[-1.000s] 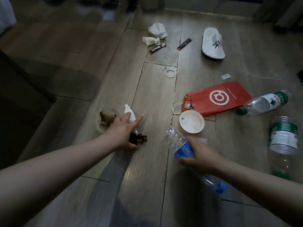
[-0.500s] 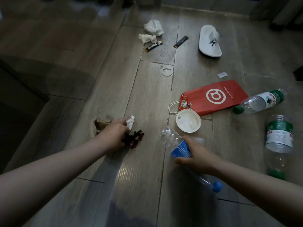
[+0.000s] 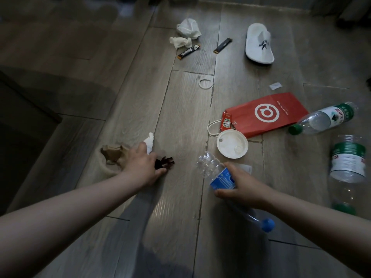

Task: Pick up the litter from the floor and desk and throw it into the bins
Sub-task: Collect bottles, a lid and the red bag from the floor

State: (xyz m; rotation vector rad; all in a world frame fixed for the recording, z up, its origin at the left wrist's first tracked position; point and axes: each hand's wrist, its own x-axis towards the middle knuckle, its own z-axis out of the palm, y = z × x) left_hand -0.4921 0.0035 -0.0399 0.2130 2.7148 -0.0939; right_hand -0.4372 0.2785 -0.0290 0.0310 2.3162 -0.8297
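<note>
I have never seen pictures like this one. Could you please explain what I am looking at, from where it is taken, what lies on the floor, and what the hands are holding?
There is no machine here: a person wears a camera on the head, looking down at both bare arms. The right hand grips a clear bottle with a blue label. The left hand closes on a white tissue and a dark scrap, beside a crumpled brown paper. On the wooden floor lie a red paper bag, a white cup lid, two green-labelled bottles, a white slipper, more tissues and two stick sachets. No bin is visible.
</note>
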